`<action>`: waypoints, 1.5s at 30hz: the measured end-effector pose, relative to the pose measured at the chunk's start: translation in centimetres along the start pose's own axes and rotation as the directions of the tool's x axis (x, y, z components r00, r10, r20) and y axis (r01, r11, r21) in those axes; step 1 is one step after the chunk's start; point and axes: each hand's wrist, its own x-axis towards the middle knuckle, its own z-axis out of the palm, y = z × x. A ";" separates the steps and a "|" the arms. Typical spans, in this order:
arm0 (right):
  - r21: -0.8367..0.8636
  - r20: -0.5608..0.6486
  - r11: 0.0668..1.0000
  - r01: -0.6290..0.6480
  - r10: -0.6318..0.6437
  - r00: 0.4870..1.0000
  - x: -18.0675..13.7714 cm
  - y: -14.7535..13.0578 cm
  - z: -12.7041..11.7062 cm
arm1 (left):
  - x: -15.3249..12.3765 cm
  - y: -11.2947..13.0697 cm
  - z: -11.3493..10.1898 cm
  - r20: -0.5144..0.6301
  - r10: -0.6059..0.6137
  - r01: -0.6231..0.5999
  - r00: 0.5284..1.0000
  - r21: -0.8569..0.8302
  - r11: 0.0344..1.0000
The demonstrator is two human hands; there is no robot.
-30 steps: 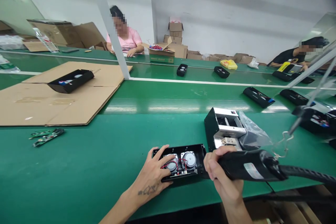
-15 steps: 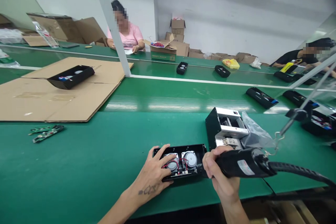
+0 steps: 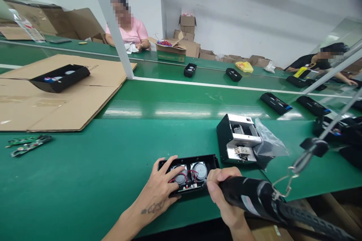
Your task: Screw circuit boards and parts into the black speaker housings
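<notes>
A black speaker housing lies open side up on the green bench in front of me. Two round speakers with red and black wires sit in it. My left hand grips its left end, thumb at the near edge and fingers reaching over the left speaker. My right hand is wrapped round a black corded electric screwdriver hanging from a wire hook. The tool slants, its cord end toward the lower right. Its tip is hidden behind my hand, near the housing's right end.
A black-and-silver machine stands behind the screwdriver, a plastic bag beside it. Circuit boards lie at left near flat cardboard bearing another housing. More housings sit on the conveyor belt. Two people work across it.
The view has shifted a little to the right. My right hand has swung the screwdriver from nearly level to a slant, its cord end now lower. My left hand keeps its grip on the housing.
</notes>
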 end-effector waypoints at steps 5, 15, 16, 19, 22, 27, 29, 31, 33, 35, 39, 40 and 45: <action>0.039 -0.087 0.998 0.053 -0.049 0.995 1.9 -1.7 -1.7 | 0.3 -0.6 0.0 -0.036 0.019 -0.020 0.999 -0.017 1.000; -0.287 -0.603 0.946 0.151 -0.301 0.739 11.0 -1.9 -12.5 | 0.6 -0.8 0.0 -0.039 0.026 -0.026 0.999 -0.019 0.999; -0.296 -0.586 0.946 0.134 -0.291 0.756 11.1 -1.5 -12.6 | 0.5 -0.9 0.0 -0.039 0.027 -0.028 0.999 -0.015 1.000; -0.315 -0.463 0.948 0.044 -0.194 0.865 10.7 -1.1 -12.2 | 0.5 -1.0 0.1 -0.036 0.035 -0.035 0.999 -0.003 0.999; -0.333 -0.283 0.939 -0.089 -0.010 0.959 8.9 -1.2 -11.4 | 0.4 -1.0 0.2 -0.036 0.026 -0.026 0.999 -0.008 1.000; 0.023 -0.129 0.990 -0.141 0.143 0.981 4.6 -1.6 -9.9 | 0.3 -0.5 -0.2 0.000 -0.023 0.023 1.000 -0.040 0.999; 0.153 -0.067 0.981 -0.120 0.131 0.989 3.2 -2.3 -8.6 | 0.4 -0.2 -0.5 0.022 -0.039 0.040 0.999 -0.053 0.998; 0.227 -0.008 0.968 -0.104 0.109 0.994 2.4 -3.2 -6.7 | 0.5 0.0 -0.7 0.032 -0.050 0.052 0.998 -0.068 0.996; 0.297 0.029 0.953 -0.065 0.059 0.998 2.1 -3.9 -4.2 | 0.5 0.1 -0.7 0.036 -0.060 0.063 0.998 -0.080 0.995; 0.356 0.056 0.934 -0.033 0.014 0.998 2.1 -4.2 -1.6 | 0.5 0.1 -0.6 0.045 -0.062 0.065 0.997 -0.084 0.994; 0.381 0.114 0.924 -0.025 -0.019 0.993 2.7 -3.4 2.8 | 0.4 0.1 -0.5 0.066 -0.065 0.070 0.996 -0.070 0.995; 0.367 0.123 0.930 -0.039 -0.008 0.992 2.8 -3.1 3.5 | 0.4 0.2 -0.6 0.073 -0.070 0.075 0.995 -0.067 0.995; 0.282 0.144 0.950 -0.134 0.096 0.985 2.7 -1.5 5.2 | 0.4 0.4 -1.0 0.091 -0.082 0.090 0.993 -0.092 0.992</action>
